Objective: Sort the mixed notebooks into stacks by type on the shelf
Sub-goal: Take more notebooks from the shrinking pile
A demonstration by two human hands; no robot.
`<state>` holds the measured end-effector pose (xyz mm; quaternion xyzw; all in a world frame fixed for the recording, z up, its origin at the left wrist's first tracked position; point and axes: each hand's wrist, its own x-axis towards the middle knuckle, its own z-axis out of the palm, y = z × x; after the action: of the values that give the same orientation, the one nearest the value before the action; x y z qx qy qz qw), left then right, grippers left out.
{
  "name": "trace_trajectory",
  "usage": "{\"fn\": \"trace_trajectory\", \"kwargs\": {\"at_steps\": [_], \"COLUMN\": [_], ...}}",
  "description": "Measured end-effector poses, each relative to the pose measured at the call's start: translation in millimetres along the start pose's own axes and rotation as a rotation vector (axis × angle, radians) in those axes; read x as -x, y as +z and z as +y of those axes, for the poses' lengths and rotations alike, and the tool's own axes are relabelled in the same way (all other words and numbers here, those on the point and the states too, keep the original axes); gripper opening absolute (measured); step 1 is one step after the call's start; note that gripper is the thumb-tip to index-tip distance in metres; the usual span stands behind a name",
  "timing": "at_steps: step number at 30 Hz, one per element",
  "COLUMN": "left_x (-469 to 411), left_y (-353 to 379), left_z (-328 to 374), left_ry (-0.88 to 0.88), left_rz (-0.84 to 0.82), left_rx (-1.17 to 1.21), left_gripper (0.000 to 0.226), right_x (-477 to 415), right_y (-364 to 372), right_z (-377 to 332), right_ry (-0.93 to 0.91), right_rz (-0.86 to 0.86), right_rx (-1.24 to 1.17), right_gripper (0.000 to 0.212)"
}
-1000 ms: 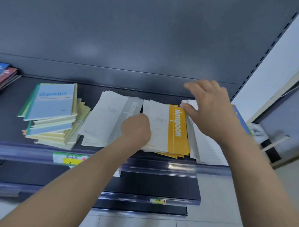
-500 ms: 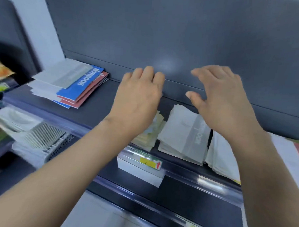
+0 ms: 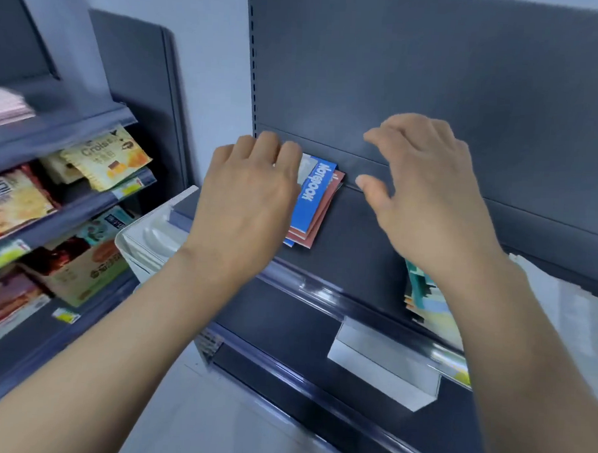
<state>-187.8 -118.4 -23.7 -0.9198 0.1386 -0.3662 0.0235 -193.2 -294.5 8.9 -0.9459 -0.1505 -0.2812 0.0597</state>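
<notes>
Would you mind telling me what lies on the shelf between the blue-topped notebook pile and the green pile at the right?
Nothing: in the head view, bare dark shelf separates the blue-topped pile from the green pile.

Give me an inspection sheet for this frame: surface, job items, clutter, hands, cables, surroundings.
Surface: dark shelf, bare in the middle.
Job's things: blue and red notebooks stacked at the back left; green-blue notebooks and pale notebooks at right, partly hidden by the arm.
Clutter: nothing seen.
Hands: left hand spread over the blue stack, contact unclear; right hand open in the air, empty.
Cables: nothing seen.
Surroundings: snack packets on neighbouring shelves, white tray.
</notes>
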Motion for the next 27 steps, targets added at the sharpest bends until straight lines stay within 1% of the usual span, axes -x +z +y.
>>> {"fn": "trace_trajectory", "kwargs": {"at_steps": [5, 13, 17, 20, 24, 27], "left_x": [-2.8, -37.7, -52.8, -55.4, -67.4, -78.3], "left_y": [25.2, 84.5, 127.2, 167.1, 210.4, 230.1], "left_z": [-38.5, -55.9, -66.5, -74.2, -81.8, -86.2], "left_ry": [-0.063, -0.046, -0.188, -0.266, -0.326, -0.332], "left_rz": [-0.021, -0.110, -0.339, -0.477, -0.633, -0.703], "left_rx": [0.004, -0.041, 0.013, 0.091, 0.167, 0.153], "left_gripper": [0.026, 0.027, 0.036, 0.041, 0.045, 0.054], "right_x": [-27.9, -72.3, -92.3, -99.2, -105.9, -112.3], "right_y": [28.1, 76.1, 96.3, 106.9, 116.2, 123.4], "right_z": [-14.9, 6.2, 17.1, 25.2, 33.2, 30.7], "right_ry": [-0.029, -0.018, -0.007, 0.015, 0.073, 0.129], "right_rz": [-0.028, -0.061, -0.105, -0.144, -0.169, -0.185], "right_rx": [-0.001, -0.035, -0.051, -0.029, 0.025, 0.044], "right_gripper": [0.035, 0.035, 0.035, 0.035, 0.036, 0.036]}}
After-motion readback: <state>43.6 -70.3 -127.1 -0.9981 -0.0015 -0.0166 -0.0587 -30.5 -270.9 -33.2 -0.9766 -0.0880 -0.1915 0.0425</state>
